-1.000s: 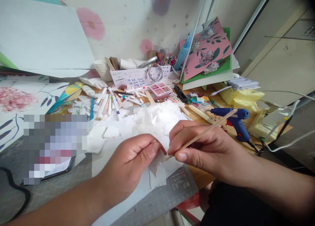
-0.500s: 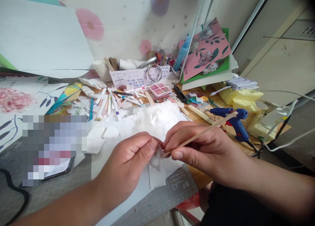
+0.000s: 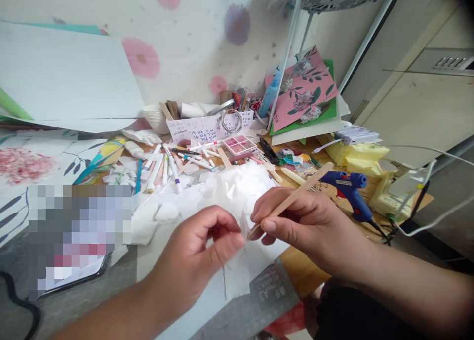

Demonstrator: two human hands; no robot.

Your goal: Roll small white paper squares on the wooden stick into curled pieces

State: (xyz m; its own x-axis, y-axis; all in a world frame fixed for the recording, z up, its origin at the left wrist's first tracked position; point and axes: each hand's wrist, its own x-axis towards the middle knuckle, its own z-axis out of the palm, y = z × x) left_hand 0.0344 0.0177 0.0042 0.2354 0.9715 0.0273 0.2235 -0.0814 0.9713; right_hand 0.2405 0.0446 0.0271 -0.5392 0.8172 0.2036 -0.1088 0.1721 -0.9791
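My right hand [image 3: 299,216] grips a flat wooden craft stick [image 3: 301,189], which slants up to the right. Its lower end lies against a small piece of thin white paper [image 3: 244,225] between my hands. My left hand [image 3: 213,246] is curled, thumb and forefinger tips pinched at the left edge of that piece; the exact contact is partly hidden. Below the hands, a white paper sheet [image 3: 185,310] lies over a grey cutting mat [image 3: 276,293]. Just beyond them is a heap of white paper pieces [image 3: 240,182].
A blue glue gun [image 3: 351,191] with its cord lies at right. On the left are a phone [image 3: 74,278], partly blurred, and a painted flower sheet [image 3: 25,162]. Several markers [image 3: 172,169], a pink palette [image 3: 239,146] and paper bowls [image 3: 155,117] crowd the back.
My left thumb and forefinger have loosened from a tight pinch, and the fingers curl more openly. The craft stick is steeper and shows its flat face. The view has tipped upward slightly.
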